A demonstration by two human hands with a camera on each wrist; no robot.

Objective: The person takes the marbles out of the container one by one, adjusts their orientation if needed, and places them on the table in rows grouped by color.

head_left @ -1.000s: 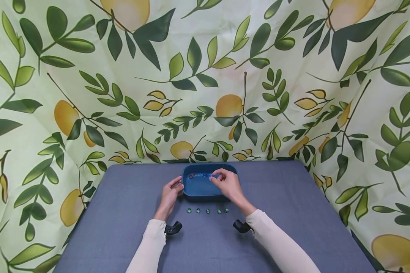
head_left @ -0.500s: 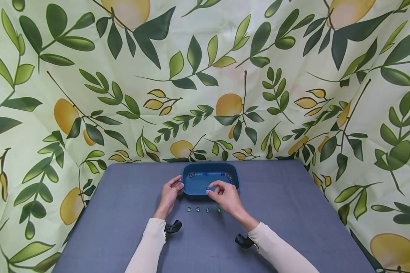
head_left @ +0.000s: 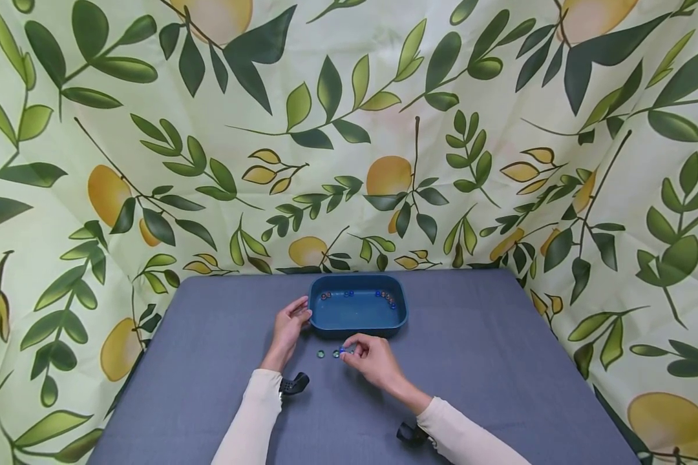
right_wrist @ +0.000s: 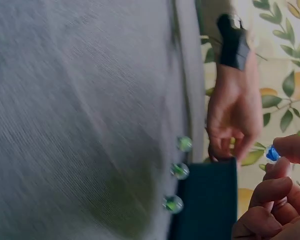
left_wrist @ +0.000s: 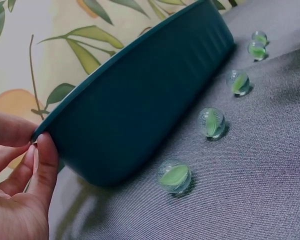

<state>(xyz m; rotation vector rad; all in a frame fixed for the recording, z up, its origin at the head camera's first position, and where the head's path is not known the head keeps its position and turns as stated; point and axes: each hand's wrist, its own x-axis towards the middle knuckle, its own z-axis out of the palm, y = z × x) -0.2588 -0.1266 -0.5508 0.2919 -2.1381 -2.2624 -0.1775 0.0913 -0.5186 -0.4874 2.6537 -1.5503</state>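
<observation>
1. Head view first: the right hand (head_left: 373, 360) is over the grey cloth (head_left: 471, 349), on the near side of the blue tray (head_left: 355, 316), and there's a blue marble (head_left: 342, 351) pinched at its fingertips, right by the row of green marbles (head_left: 320, 354).
2. Same view, over to the left hand (head_left: 287, 329): it grips the tray at its left end. Inside, small brown and blue marbles (head_left: 349, 294) sit along the far side and toward the right end. Good pairing, I'd judge: one hand steadies, the other does the fine work.
3. Left wrist view now: thumb outside the wall, fingers curled at the rim. A light hold should do; any tug could set the loose marbles inside rolling. Five green marbles line the cloth beside the tray, the far two close together.
4. Right wrist view: here's the pinch up close, blue marble between thumb and finger, the other fingers tucked in. Smooth and round, it could squirt out if squeezed off-centre, so even pressure is best. Those folded knuckles want watching too; swing low and they could knock a green marble.
</observation>
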